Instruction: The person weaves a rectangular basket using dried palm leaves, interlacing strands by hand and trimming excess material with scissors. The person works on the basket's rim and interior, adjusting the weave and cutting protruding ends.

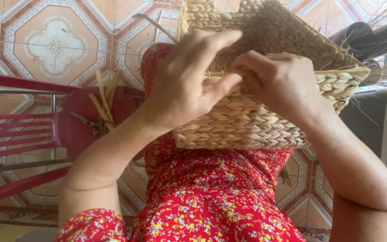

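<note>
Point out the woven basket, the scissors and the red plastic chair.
woven basket [247,127], head view, on its braided side wall.
scissors [86,121], head view, on the blades lying on the chair seat.
red plastic chair [19,134], head view, on its slatted part.

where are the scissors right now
In the head view the scissors lie at the left on the red plastic chair, beside loose straw strips, left of the left hand.

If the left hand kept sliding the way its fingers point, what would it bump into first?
The left hand points up and to the right, its fingers already lying on the woven basket. Going straight on, it would probably just slide further along the basket's plaited wall toward the top rim, though depth is hard to judge here.
</note>
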